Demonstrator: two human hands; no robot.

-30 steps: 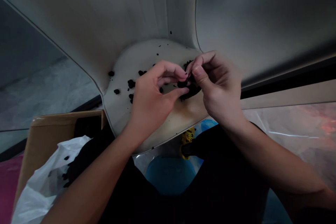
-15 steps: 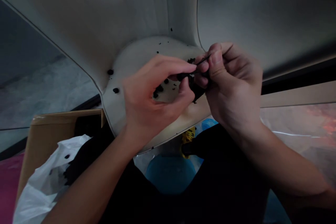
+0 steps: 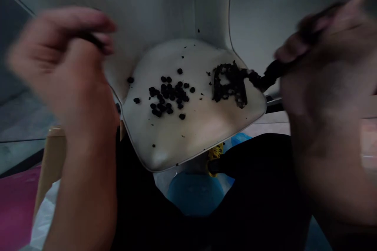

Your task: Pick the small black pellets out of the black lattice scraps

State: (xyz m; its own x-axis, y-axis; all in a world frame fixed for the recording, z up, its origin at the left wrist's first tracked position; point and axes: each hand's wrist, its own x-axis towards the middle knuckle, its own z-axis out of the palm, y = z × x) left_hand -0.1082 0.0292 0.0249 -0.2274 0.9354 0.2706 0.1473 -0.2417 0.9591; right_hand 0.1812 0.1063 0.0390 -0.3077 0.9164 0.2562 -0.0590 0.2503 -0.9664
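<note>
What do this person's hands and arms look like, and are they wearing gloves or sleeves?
The left hand and right hand are bare, with no gloves. The left forearm and right forearm show no sleeves. Black clothing covers the body below. Blur hides any rings or small markings.

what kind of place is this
Probably a makeshift indoor work area rather than a finished room: a cream moulded chair shell sits in front of the person, beside a cardboard box and a round blue plastic container.
</note>
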